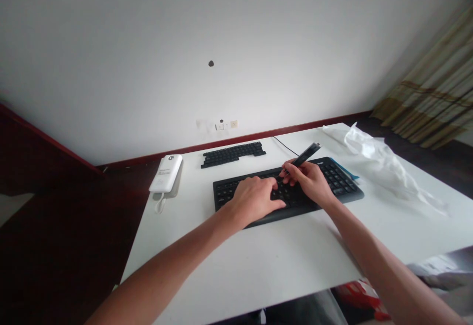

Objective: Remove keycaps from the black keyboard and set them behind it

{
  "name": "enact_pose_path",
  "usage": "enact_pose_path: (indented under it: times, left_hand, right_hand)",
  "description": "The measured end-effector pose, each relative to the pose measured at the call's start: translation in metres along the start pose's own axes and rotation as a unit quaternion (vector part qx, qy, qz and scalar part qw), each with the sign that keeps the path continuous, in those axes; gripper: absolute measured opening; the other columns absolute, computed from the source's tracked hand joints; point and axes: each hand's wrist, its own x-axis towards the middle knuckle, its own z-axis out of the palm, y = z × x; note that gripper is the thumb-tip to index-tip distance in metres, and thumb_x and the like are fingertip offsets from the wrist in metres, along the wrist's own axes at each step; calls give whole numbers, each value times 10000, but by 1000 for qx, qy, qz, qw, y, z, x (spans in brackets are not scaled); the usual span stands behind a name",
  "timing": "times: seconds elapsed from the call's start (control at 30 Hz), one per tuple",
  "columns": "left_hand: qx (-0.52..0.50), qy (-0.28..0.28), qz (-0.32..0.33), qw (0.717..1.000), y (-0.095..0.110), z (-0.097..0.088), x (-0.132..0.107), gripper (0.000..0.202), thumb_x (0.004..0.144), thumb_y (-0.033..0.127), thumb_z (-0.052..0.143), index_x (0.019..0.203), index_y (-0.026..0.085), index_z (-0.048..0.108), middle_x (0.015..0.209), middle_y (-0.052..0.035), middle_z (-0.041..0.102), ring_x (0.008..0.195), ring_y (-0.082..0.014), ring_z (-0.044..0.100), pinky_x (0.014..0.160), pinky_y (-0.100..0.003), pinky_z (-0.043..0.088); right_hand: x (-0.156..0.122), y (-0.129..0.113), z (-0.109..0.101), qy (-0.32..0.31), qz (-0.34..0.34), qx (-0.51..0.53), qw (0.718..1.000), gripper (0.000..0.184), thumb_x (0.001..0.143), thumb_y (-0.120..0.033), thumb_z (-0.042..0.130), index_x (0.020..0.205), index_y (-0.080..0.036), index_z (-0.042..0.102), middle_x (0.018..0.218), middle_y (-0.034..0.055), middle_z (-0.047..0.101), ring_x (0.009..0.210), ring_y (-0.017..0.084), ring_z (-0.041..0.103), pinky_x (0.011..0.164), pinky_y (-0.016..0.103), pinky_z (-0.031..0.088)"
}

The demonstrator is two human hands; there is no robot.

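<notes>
A black keyboard lies on the white table in front of me. My right hand is closed around a slim black pen-shaped tool; its upper end points up and to the right, and its lower end comes down near the keys in the middle. I cannot make out exactly what kind of tool it is. Flat over the left-middle keys rests my left hand, thumb spread apart and fingertips close to the tool's lower end. The hands partly hide the keys beneath them.
Behind the keyboard lies a second, frameless black keyboard with an uneven edge. A white power bank with a short cable sits near the left table edge. Crumpled white plastic spreads over the right side. A black cable runs off the back.
</notes>
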Motion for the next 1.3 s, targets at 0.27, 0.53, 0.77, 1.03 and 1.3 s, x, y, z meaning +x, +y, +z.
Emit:
enact_pose_path:
  times: [0.27, 0.53, 0.77, 1.03, 1.3]
  left_hand:
    - [65, -30, -13, 997, 20, 18, -8, 504, 846, 557, 739, 1238, 254, 645, 986, -87, 778, 911, -303, 757, 816, -378, 588]
    - [85, -9, -10, 996, 22, 24, -8, 459, 840, 523, 768, 1165, 218, 656, 926, -99, 781, 847, -315, 763, 744, -388, 604]
    - [101, -11, 0, 995, 27, 28, -12, 521, 893, 490, 732, 1281, 163, 614, 875, -125, 769, 806, -285, 761, 701, -337, 582]
    - [146, 14, 39, 988, 41, 37, -26, 407, 1008, 253, 572, 1371, 69, 573, 726, -103, 729, 682, -241, 743, 590, -295, 534]
    - [192, 13, 55, 980, 59, 51, -44, 477, 983, 145, 553, 1426, -26, 515, 604, -77, 673, 548, -198, 690, 518, -270, 486]
  right_hand:
    - [-2, -5, -9, -92, 27, -52, 994, 426, 928, -586, 647, 897, -164, 700, 806, 79, 762, 651, 191, 679, 617, 314, 553]
    - [-4, -8, -12, -155, 22, -90, 984, 415, 961, -571, 602, 943, -171, 711, 799, 60, 763, 683, 197, 684, 665, 317, 561]
    - [-5, -16, -13, -195, 2, -74, 978, 401, 964, -560, 601, 993, -175, 709, 860, 75, 767, 740, 211, 691, 666, 320, 551]
    - [-7, -17, -13, -217, 4, -62, 974, 354, 979, -524, 598, 1010, -184, 690, 855, 71, 751, 785, 223, 702, 727, 346, 570]
    - [-13, -28, -15, -252, -38, -123, 959, 299, 1000, -482, 580, 1005, -205, 692, 897, 59, 749, 838, 229, 700, 762, 336, 553]
